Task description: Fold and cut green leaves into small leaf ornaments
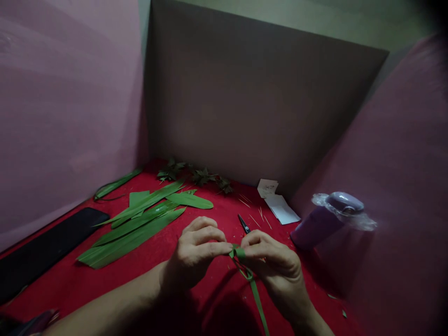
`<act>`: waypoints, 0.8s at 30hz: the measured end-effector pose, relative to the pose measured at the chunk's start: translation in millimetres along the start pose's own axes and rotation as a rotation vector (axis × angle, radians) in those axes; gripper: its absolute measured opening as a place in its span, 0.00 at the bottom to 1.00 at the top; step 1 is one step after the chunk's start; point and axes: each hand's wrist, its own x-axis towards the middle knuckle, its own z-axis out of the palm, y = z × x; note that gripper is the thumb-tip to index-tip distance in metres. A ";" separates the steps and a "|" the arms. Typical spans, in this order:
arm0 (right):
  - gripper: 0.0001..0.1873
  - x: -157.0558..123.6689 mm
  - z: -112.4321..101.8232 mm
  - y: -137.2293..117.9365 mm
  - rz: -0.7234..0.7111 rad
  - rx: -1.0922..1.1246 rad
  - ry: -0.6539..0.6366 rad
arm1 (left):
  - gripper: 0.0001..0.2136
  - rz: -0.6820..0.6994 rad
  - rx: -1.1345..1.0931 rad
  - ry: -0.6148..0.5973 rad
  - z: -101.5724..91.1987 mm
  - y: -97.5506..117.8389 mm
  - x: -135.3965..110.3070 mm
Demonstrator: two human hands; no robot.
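Observation:
Between my two hands is a narrow green leaf strip (257,298), looped and folded at its upper end, its tail hanging down toward the front. My left hand (199,247) pinches the folded part from the left with thumb and forefinger. From the right, my right hand (273,261) pinches the same fold, its fingers curled. Just behind the right hand lie dark-bladed scissors (244,225), their handles hidden by that hand. Long broad green leaves (140,233) are spread on the red cloth (217,298) to the left of my left hand.
Leafy sprigs (203,176) lie along the back. Thin wooden sticks (261,214) and white paper cards (282,208) are behind the scissors. A purple bottle (320,224) with clear plastic round its top stands right. A black flat object (52,247) lies left. Panels enclose three sides.

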 end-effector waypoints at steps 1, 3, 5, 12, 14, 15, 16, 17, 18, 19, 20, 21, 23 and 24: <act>0.09 -1.1 1.0 2.5 -0.012 -0.010 0.021 | 0.07 -0.006 0.002 0.011 0.1 -0.5 -0.1; 0.06 -4.0 2.3 7.2 0.009 -0.028 0.068 | 0.08 -0.017 0.007 0.033 -0.1 -1.0 0.3; 0.04 -7.2 2.5 11.4 0.095 -0.018 0.087 | 0.08 -0.025 0.014 0.048 -0.9 -0.8 1.4; 0.08 -7.4 -6.1 25.5 0.362 0.199 0.036 | 0.08 -0.026 0.034 0.077 -6.3 0.2 5.7; 0.08 -6.4 -10.3 28.2 0.377 0.218 0.018 | 0.08 -0.022 0.050 0.077 -7.1 -0.1 5.9; 0.09 -6.2 -11.9 28.7 0.386 0.215 0.010 | 0.08 -0.014 0.059 0.074 -7.2 -0.3 5.9; 0.10 -6.3 -12.8 28.4 0.394 0.203 0.002 | 0.08 -0.005 0.066 0.077 -7.2 -0.3 5.6; 0.10 -6.8 -12.8 27.3 0.394 0.184 -0.002 | 0.08 0.005 0.072 0.083 -7.0 -0.4 5.3; 0.11 -7.4 -11.8 25.5 0.381 0.161 0.001 | 0.08 0.014 0.075 0.086 -6.8 -0.3 4.8; 0.10 -8.3 -9.9 23.1 0.360 0.138 0.012 | 0.08 0.020 0.074 0.089 -6.5 -0.3 4.2; 0.10 -9.3 -7.2 20.5 0.335 0.112 0.038 | 0.08 0.021 0.071 0.088 -6.1 -0.3 3.5; 0.09 -10.2 -4.1 17.9 0.303 0.083 0.078 | 0.08 0.019 0.068 0.084 -5.7 -0.3 2.8; 0.07 -11.4 2.2 13.8 0.245 0.018 0.160 | 0.09 0.012 0.061 0.068 -4.9 -0.4 1.4; 0.06 -11.6 4.8 12.7 0.201 -0.012 0.187 | 0.09 0.004 0.059 0.064 -4.5 -0.4 0.8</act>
